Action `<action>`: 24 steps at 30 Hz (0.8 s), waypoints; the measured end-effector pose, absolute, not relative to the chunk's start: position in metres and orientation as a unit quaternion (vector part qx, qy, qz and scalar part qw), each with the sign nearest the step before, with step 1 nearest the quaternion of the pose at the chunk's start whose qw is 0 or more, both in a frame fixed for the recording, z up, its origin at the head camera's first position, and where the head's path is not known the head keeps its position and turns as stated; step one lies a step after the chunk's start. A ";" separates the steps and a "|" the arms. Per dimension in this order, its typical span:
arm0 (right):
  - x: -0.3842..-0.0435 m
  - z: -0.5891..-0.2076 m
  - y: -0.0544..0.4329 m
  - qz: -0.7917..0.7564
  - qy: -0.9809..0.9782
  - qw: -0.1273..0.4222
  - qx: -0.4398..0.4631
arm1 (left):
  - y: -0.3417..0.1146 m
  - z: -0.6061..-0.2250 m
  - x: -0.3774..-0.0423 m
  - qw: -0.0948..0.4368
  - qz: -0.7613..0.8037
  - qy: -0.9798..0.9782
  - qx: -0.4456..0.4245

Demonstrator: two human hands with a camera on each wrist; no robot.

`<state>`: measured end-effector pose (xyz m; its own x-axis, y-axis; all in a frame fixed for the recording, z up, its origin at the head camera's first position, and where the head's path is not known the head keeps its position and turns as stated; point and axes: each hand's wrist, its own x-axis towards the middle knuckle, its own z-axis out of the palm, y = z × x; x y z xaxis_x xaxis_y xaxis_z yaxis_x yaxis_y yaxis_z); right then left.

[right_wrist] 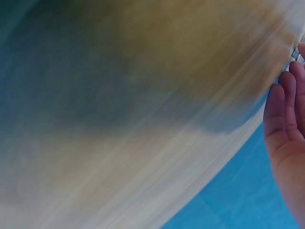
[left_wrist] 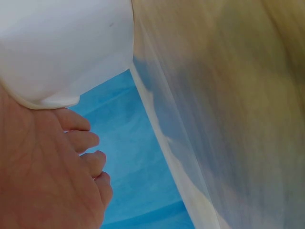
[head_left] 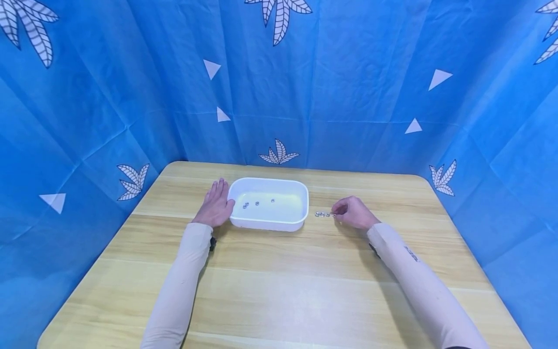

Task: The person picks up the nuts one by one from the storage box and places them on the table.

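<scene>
A white rectangular tray (head_left: 268,225) stands on the wooden table. Several small shiny silvery pieces (head_left: 257,203) lie in its left half and middle, too small to tell their kind. My left hand (head_left: 214,206) rests against the tray's left side, fingers straight and thumb at the rim; the left wrist view also shows this hand (left_wrist: 47,167) touching the tray wall (left_wrist: 66,47). To the right of the tray, similar silvery pieces (head_left: 322,214) sit in a short row. My right hand (head_left: 354,213) pinches the piece (head_left: 334,214) at the row's right end between thumb and fingertips.
The light wooden table (head_left: 279,286) spreads out in front of and around the tray. Blue curtains (head_left: 357,87) with white leaves and triangles hang behind it and along both sides.
</scene>
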<state>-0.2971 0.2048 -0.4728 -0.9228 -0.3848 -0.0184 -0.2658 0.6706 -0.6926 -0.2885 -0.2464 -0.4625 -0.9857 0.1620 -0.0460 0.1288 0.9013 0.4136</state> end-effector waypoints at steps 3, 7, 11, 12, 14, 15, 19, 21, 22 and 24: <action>-0.298 -0.473 0.204 -0.367 0.909 0.080 -0.184 | -0.246 -0.461 -0.287 0.041 0.210 0.974 0.073; -0.298 -0.472 0.201 -0.369 0.907 0.076 -0.189 | -0.246 -0.461 -0.287 0.043 0.209 0.974 0.074; -0.298 -0.472 0.199 -0.368 0.907 0.075 -0.191 | -0.245 -0.461 -0.289 0.042 0.206 0.975 0.077; -0.298 -0.473 0.198 -0.368 0.907 0.075 -0.191 | -0.245 -0.461 -0.289 0.042 0.205 0.975 0.078; -0.298 -0.473 0.198 -0.369 0.907 0.077 -0.186 | -0.245 -0.462 -0.290 0.041 0.205 0.975 0.079; -0.298 -0.474 0.198 -0.368 0.908 0.077 -0.187 | -0.245 -0.462 -0.290 0.040 0.204 0.975 0.080; -0.299 -0.474 0.198 -0.371 0.907 0.078 -0.183 | -0.247 -0.462 -0.290 0.041 0.204 0.975 0.077; -0.299 -0.473 0.198 -0.371 0.907 0.078 -0.185 | -0.247 -0.462 -0.290 0.040 0.204 0.975 0.077; -0.299 -0.473 0.197 -0.371 0.907 0.079 -0.183 | -0.247 -0.462 -0.290 0.040 0.204 0.975 0.077; -0.298 -0.473 0.197 -0.369 0.908 0.080 -0.182 | -0.247 -0.462 -0.289 0.040 0.207 0.975 0.077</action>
